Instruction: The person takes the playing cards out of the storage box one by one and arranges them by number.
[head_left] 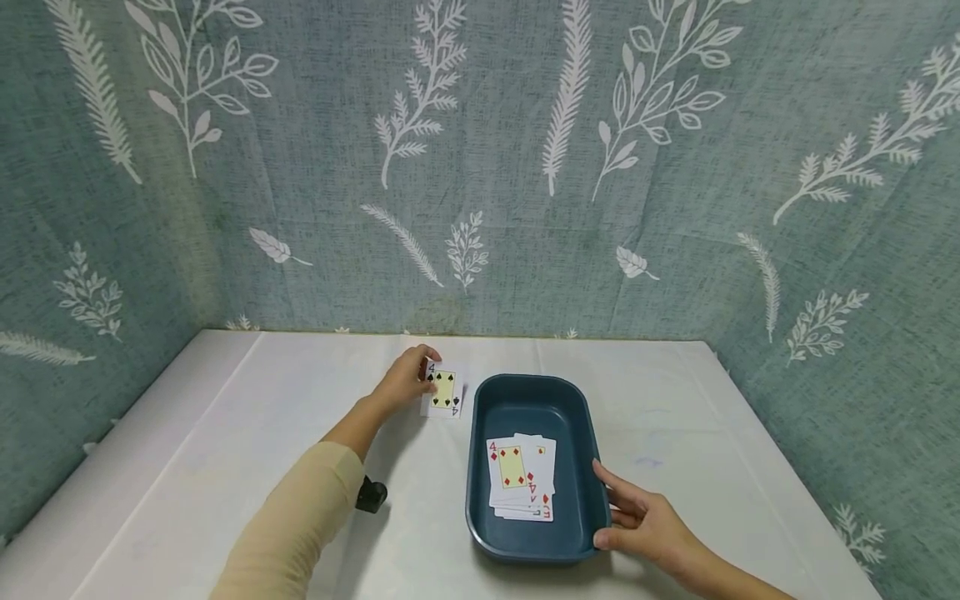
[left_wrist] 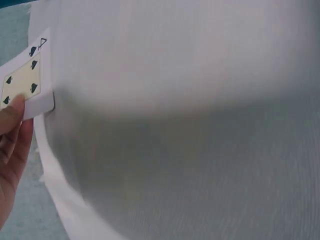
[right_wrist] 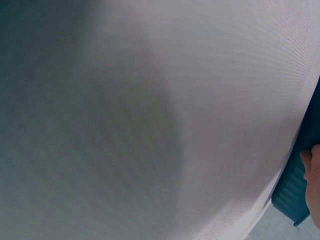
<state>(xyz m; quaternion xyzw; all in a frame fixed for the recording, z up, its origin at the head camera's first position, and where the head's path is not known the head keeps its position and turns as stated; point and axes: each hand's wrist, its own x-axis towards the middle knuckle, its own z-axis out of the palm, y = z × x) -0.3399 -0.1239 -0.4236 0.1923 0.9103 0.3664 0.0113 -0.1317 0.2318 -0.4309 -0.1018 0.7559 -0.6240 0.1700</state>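
My left hand [head_left: 405, 379] pinches a four of spades playing card [head_left: 443, 392] near the back of the table, left of the tray. In the left wrist view the thumb lies across the face of the card [left_wrist: 22, 80], with the other fingers behind it. My right hand [head_left: 648, 529] holds the right side of a dark blue tray [head_left: 483, 417], thumb at the near corner and fingers along the side wall. Inside the tray lies a loose pile of face-up cards [head_left: 521, 479], a four of diamonds on top. The right wrist view shows only part of this hand [right_wrist: 314, 185] against the tray [right_wrist: 292, 195].
A white cloth [head_left: 225, 467] covers the table. Green-grey fabric walls [head_left: 510, 167] with white leaf prints stand at the back and both sides. A small black device [head_left: 371, 494] sits at the left wrist.
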